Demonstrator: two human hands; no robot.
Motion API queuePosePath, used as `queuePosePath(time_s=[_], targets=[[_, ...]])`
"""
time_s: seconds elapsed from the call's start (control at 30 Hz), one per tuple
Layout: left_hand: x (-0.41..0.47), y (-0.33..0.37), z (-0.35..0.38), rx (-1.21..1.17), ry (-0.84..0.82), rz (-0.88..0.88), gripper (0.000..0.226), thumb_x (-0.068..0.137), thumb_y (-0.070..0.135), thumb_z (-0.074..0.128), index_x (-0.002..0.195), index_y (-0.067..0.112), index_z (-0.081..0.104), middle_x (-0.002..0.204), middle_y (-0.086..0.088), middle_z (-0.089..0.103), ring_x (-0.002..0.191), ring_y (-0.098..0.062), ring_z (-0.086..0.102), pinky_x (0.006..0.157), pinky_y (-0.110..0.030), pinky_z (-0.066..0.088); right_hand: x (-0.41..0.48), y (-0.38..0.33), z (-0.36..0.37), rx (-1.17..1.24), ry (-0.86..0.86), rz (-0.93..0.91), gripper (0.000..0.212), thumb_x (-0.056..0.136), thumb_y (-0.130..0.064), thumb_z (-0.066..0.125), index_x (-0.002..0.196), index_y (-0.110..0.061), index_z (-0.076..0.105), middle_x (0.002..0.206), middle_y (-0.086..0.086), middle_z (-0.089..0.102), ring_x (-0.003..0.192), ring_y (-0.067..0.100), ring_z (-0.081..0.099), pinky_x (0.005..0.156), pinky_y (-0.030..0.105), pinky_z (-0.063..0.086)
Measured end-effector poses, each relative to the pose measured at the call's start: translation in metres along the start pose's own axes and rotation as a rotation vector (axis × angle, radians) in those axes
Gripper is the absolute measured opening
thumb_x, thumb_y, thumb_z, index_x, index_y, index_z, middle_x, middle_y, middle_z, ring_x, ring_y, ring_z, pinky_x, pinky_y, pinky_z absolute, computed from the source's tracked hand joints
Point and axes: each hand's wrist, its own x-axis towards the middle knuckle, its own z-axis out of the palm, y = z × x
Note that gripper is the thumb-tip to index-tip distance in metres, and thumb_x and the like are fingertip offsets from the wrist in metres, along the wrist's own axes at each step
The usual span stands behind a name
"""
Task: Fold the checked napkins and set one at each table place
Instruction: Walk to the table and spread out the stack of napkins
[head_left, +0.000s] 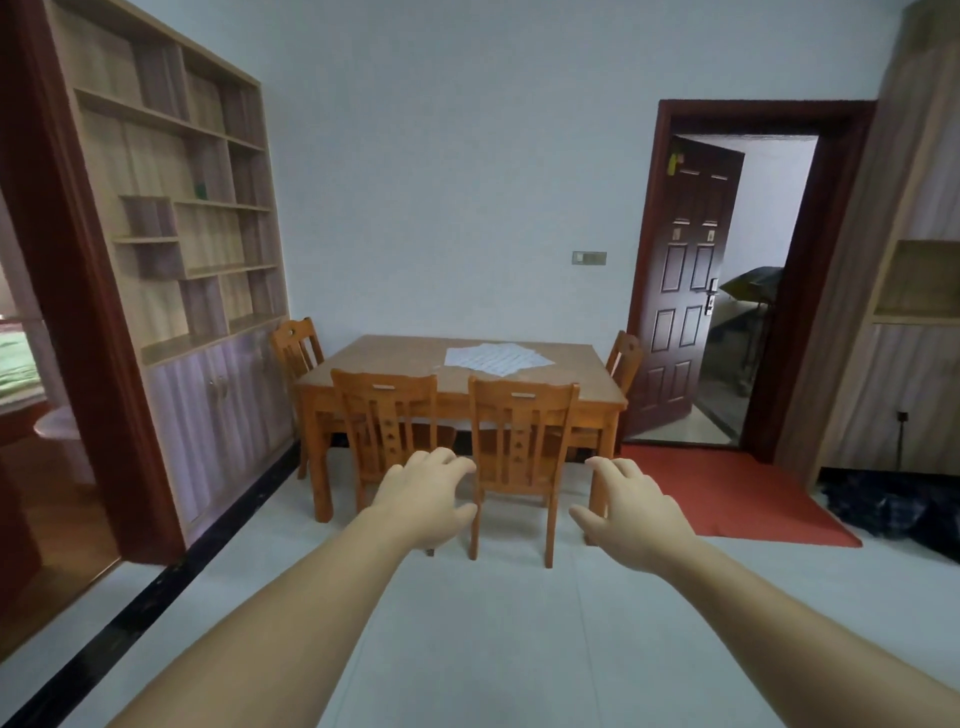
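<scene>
Several checked napkins (494, 357) lie spread flat on the worktop (382, 364), toward its far right part. My left hand (426, 499) and right hand (631, 512) hover well short of the worktop, fingers loosely curled, holding nothing.

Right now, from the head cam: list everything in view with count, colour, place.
napkins: overlapping pile, count unclear, pale checked, unfolded on the table top, far right part
table: 1, orange-brown wood, against the back wall
chairs: 4, orange-brown wood, two at the near side, one at each end
shelf unit: 1, light wood, left wall
door: 1, dark red-brown, open, right of the table
mat: 1, red, floor before the doorway
switch plate: 1, grey, back wall
dark bundle: 1, black, floor, far right
left hand: empty, fingers loosely curled, held out in front
right hand: empty, likewise
</scene>
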Motion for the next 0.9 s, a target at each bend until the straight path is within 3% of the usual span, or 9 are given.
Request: queuePosePath(time_s=[0.33,0.63,0.9], targets=[[0.225,-0.076,0.027,-0.044,-0.03,-0.009,0.056,0.093,0.044,0.051,0.146,0.034,0.035,0.151,0.007,0.037,0.136,-0.019,0.036,0.109,-0.042,0.036,0.233,0.012,0.046,-0.005,-0.038,0.036,0.066,0.088,-0.057,0.049,0.146,-0.031,0.031,0.144,-0.004,0.04,0.119,0.019,0.051,0.097,0.044,0.047],[0.408,-0.092,0.069,-0.021,-0.042,0.032,0.057,0.091,0.046,0.049,0.145,0.035,0.035,0.149,0.008,0.036,0.135,-0.02,0.036,0.105,-0.04,0.037,0.421,0.057,0.078,0.023,-0.011,0.028,0.066,0.091,-0.056,0.049,0.148,-0.029,0.028,0.151,-0.001,0.035,0.132,0.024,0.044,0.104,0.045,0.043],[0.608,-0.098,0.12,-0.025,-0.097,-0.025,0.055,0.092,0.045,0.05,0.144,0.034,0.038,0.149,0.007,0.038,0.134,-0.02,0.037,0.106,-0.041,0.039,0.628,0.126,0.122,0.061,-0.077,0.016,0.068,0.09,-0.057,0.047,0.149,-0.028,0.028,0.153,0.001,0.032,0.128,0.023,0.047,0.103,0.047,0.043]])
